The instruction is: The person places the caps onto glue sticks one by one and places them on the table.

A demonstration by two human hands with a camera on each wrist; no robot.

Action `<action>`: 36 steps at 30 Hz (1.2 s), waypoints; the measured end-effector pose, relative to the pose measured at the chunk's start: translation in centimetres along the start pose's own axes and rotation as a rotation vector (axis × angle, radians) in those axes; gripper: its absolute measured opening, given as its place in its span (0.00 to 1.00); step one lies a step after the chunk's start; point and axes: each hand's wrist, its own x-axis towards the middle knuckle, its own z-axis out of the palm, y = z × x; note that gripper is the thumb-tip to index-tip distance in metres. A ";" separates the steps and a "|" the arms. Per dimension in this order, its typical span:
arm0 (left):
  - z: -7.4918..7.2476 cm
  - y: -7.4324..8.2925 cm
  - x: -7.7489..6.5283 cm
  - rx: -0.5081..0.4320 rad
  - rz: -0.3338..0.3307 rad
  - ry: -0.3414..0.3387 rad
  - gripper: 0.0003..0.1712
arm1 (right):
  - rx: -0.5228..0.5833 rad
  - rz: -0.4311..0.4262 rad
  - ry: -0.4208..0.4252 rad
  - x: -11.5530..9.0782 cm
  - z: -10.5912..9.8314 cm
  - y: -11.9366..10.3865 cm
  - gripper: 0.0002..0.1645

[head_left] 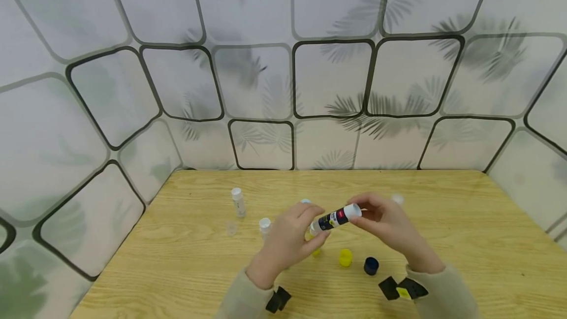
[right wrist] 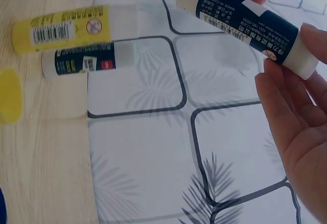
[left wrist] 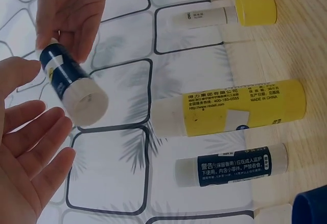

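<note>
My right hand (head_left: 386, 220) pinches one white end of a navy-labelled glue stick (head_left: 333, 218), held tilted above the table. In the right wrist view, thumb and fingertips of the right hand (right wrist: 296, 101) grip that end. My left hand (head_left: 290, 235) is at the stick's other end. The left wrist view shows the left hand's fingers (left wrist: 36, 147) spread beside the stick, its thumb close to the label; whether it touches cannot be told. A large yellow glue stick (left wrist: 245, 109) and another navy glue stick (left wrist: 235, 165) stand nearby, mostly hidden by the left hand in the head view.
On the wooden table (head_left: 465, 220) are a yellow cap (head_left: 345, 257), a dark blue cap (head_left: 371, 266), two white-topped sticks, one farther back (head_left: 238, 203) and one nearer (head_left: 265, 226), and clear caps at left (head_left: 231, 228) and right (head_left: 397, 198). A patterned sheet (head_left: 332, 82) hangs behind.
</note>
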 end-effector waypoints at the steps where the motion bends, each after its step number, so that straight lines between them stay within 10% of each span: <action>1: 0.0 0.0 0.0 -0.018 -0.003 -0.006 0.18 | 0.018 -0.004 -0.003 0.0 0.1 0.0 0.13; 12: 0.3 0.2 -0.1 -0.090 -0.006 -0.039 0.17 | 0.170 -0.016 -0.076 0.0 1.2 -0.4 0.14; 36: 0.0 0.1 -0.1 -0.066 -0.009 -0.065 0.14 | 0.149 0.032 -0.109 0.0 1.0 -0.4 0.14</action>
